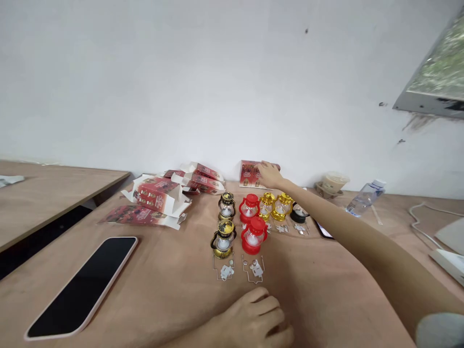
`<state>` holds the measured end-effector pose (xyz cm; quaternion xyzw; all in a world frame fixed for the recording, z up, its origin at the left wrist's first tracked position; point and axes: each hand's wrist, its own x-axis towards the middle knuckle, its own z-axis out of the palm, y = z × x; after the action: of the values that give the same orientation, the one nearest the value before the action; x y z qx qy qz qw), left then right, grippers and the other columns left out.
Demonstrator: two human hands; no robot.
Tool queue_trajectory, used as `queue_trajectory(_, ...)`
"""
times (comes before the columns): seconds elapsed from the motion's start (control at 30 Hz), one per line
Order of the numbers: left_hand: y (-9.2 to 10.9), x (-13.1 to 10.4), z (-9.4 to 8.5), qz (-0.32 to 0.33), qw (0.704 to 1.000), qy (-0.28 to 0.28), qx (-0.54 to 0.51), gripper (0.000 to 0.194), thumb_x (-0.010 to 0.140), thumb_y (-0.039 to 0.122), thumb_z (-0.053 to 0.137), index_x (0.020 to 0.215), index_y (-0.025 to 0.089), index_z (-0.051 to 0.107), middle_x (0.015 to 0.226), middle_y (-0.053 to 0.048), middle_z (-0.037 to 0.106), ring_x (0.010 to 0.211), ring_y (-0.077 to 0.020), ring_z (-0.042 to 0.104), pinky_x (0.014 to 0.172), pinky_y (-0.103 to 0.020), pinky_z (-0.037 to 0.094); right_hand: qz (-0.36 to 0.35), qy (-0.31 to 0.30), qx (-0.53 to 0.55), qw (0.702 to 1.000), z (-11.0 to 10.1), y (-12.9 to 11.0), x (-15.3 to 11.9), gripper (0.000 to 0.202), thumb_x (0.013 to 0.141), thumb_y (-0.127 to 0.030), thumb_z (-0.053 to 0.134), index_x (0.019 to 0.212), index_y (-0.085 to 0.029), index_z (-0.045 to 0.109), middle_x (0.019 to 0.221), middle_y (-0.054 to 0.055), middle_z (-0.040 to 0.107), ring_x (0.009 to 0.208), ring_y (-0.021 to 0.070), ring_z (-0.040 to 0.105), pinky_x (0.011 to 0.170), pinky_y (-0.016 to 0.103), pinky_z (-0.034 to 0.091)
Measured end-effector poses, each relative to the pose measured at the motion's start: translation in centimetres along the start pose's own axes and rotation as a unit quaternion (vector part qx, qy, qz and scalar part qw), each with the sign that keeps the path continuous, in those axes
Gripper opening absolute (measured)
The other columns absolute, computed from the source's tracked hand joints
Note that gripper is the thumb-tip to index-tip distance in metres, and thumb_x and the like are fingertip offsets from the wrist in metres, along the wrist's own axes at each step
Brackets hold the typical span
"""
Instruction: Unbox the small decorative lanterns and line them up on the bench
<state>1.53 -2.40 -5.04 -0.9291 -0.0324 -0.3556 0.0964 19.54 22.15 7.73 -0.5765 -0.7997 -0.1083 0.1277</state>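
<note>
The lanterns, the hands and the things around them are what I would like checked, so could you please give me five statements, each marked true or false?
1. The right hand is at a red box by the wall. True.
2. Two red lanterns stand one nearer than the other. True.
3. The left hand holds a red lantern. False: it is apart from all the lanterns.
4. The bottle is left of the cup. False: it is right of the cup.
5. The pink-rimmed phone has a lit screen. False: its screen is dark.
</note>
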Motion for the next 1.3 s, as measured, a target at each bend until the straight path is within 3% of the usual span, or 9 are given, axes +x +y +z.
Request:
queue_trajectory(0.23, -0.2, -0.3, 0.3, 0.001, 1.000, -0.016, -0.013, 0.004, 0.085, 0.018, 0.054, 0.085, 0.017, 0.058, 0.069, 0.000, 0.055, 0.071, -0.0107, 0.050, 0.066, -0.026, 0.038, 0.036, -0.027, -0.035, 0.998, 3.2, 0.0, 3.9, 0.072, 0.071, -0.010, 0.047, 0.139, -0.009, 0.025, 0.139, 0.019, 0.042, 0.134, 0.0326, 0.025, 0.106, 0.056, 0.017)
queue_trajectory(0.4, -0.1, -0.2, 0.1, -0.013, 0.999, -0.040, -0.022, 0.007, 0.086, 0.017, 0.051, 0.083, 0.018, 0.058, 0.066, 0.000, 0.054, 0.069, -0.0104, 0.048, 0.065, -0.026, 0.038, 0.042, 0.004, -0.061, 0.997, 3.6, -0.7, 3.7, 0.056, 0.071, -0.020, 0.057, 0.124, -0.006, 0.042, 0.128, 0.023, 0.046, 0.120, 0.0362, 0.036, 0.096, 0.052, 0.029)
queue_trajectory(0.67, -0.2, -0.1, -0.2, -0.012, 0.999, -0.036, -0.023, 0.006, 0.083, 0.014, 0.050, 0.083, 0.017, 0.056, 0.067, 0.000, 0.053, 0.069, -0.0109, 0.049, 0.065, -0.027, 0.037, 0.006, 0.044, -0.054, 0.998, 1.4, -2.7, 2.5, 0.053, 0.071, -0.028, 0.063, 0.114, -0.004, 0.045, 0.113, 0.021, 0.053, 0.106, 0.0328, 0.046, 0.092, 0.043, 0.036)
queue_trajectory(0.77, -0.1, 0.0, -0.4, -0.008, 1.000, 0.004, -0.028, 0.007, 0.080, 0.014, 0.050, 0.084, 0.016, 0.055, 0.067, 0.001, 0.053, 0.069, -0.0114, 0.050, 0.065, -0.027, 0.037, 0.017, 0.142, 0.012, 0.990, -1.4, -2.9, 0.8, 0.058, 0.077, -0.032, 0.058, 0.125, -0.005, 0.038, 0.120, 0.020, 0.048, 0.111, 0.0318, 0.042, 0.096, 0.043, 0.035)
queue_trajectory(0.87, 0.1, -0.1, -0.7, -0.022, 0.997, 0.052, -0.046, 0.021, 0.077, 0.016, 0.049, 0.098, 0.016, 0.054, 0.080, -0.002, 0.059, 0.078, -0.0131, 0.054, 0.070, -0.028, 0.041, 0.039, 0.261, 0.164, 0.951, -4.5, -2.6, -3.4, 0.061, 0.077, -0.036, 0.060, 0.128, -0.009, 0.038, 0.121, 0.018, 0.045, 0.113, 0.0288, 0.043, 0.098, 0.041, 0.036)
queue_trajectory(0.97, 0.1, -0.5, -0.7, -0.106, 0.983, 0.130, -0.070, 0.049, 0.073, 0.020, 0.055, 0.120, 0.017, 0.041, 0.105, -0.009, 0.056, 0.097, -0.0182, 0.055, 0.082, -0.032, 0.044, 0.040, 0.290, 0.357, 0.887, -5.7, -2.7, -10.1, 0.054, 0.078, -0.043, 0.061, 0.123, -0.018, 0.043, 0.120, 0.012, 0.050, 0.107, 0.0242, 0.051, 0.093, 0.039, 0.042)
queue_trajectory(1.07, -0.3, -0.8, -0.8, -0.240, 0.943, 0.225, -0.053, 0.074, 0.068, 0.032, 0.065, 0.132, 0.018, 0.029, 0.120, -0.016, 0.043, 0.113, -0.0276, 0.046, 0.091, -0.042, 0.043, 0.092, 0.262, 0.540, 0.794, -4.3, -4.1, -17.4, 0.045, 0.079, -0.047, 0.061, 0.116, -0.024, 0.049, 0.112, 0.006, 0.060, 0.103, 0.0228, 0.056, 0.089, 0.038, 0.046)
queue_trajectory(1.17, -0.5, -0.5, -1.4, -0.370, 0.884, 0.283, -0.046, 0.078, 0.070, 0.042, 0.065, 0.134, 0.020, 0.027, 0.125, -0.015, 0.037, 0.122, -0.0319, 0.037, 0.097, -0.049, 0.038, 0.159, 0.198, 0.655, 0.712, -1.8, -6.3, -23.1, 0.051, 0.078, -0.048, 0.063, 0.123, -0.027, 0.049, 0.120, 0.004, 0.060, 0.113, 0.0236, 0.053, 0.094, 0.038, 0.045)
queue_trajectory(1.3, 0.0, 0.6, -3.0, -0.537, 0.777, 0.270, -0.189, 0.062, 0.076, 0.044, 0.059, 0.127, 0.021, 0.031, 0.124, -0.013, 0.041, 0.114, -0.0271, 0.047, 0.092, -0.042, 0.043, 0.165, 0.065, 0.727, 0.663, 0.8, -8.7, -26.7, 0.053, 0.079, -0.052, 0.060, 0.125, -0.027, 0.052, 0.129, 0.005, 0.056, 0.120, 0.0253, 0.050, 0.100, 0.041, 0.041)
